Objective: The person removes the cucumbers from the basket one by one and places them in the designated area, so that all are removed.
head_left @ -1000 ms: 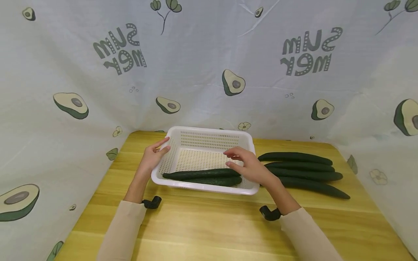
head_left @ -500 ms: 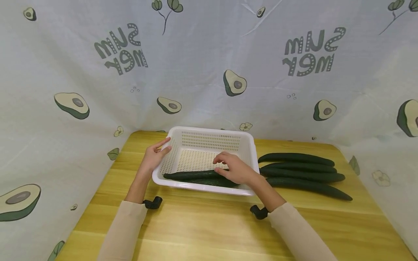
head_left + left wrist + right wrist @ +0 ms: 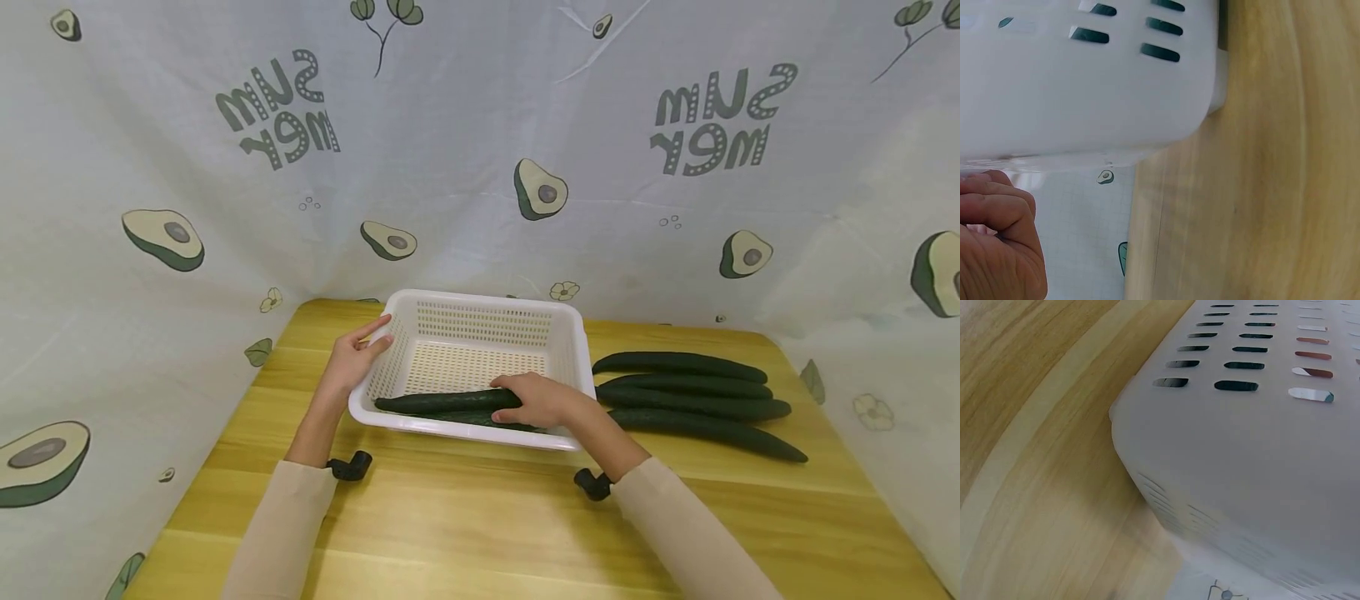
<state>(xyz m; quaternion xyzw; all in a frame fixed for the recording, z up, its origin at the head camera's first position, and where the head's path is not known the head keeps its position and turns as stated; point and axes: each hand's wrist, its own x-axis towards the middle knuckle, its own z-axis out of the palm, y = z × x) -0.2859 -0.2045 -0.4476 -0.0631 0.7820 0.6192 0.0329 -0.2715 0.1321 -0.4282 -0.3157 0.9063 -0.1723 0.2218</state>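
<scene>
A white plastic basket (image 3: 480, 305) with slotted walls stands on the table. Two long dark green cucumbers lie along its near wall: the rear cucumber (image 3: 438, 402) and the front cucumber (image 3: 468, 416), partly covered. My left hand (image 3: 350, 360) grips the basket's left rim, thumb on the inner side; curled fingers of the left hand (image 3: 1000, 234) show beside the wall in the left wrist view. My right hand (image 3: 542, 401) reaches into the basket and holds the rear cucumber near its right end, thumb on the near side. The right wrist view shows the basket's outer wall (image 3: 1229, 444), with the hand mostly hidden.
To the right of the basket, several more cucumbers (image 3: 705, 403) lie side by side on the wooden table (image 3: 480, 517). A pale curtain (image 3: 450, 167) printed with avocados hangs behind and at both sides of the table.
My right hand has moved left over the cucumbers in the basket, then down, its fingers closing round the rear cucumber. The left hand stays on the rim.
</scene>
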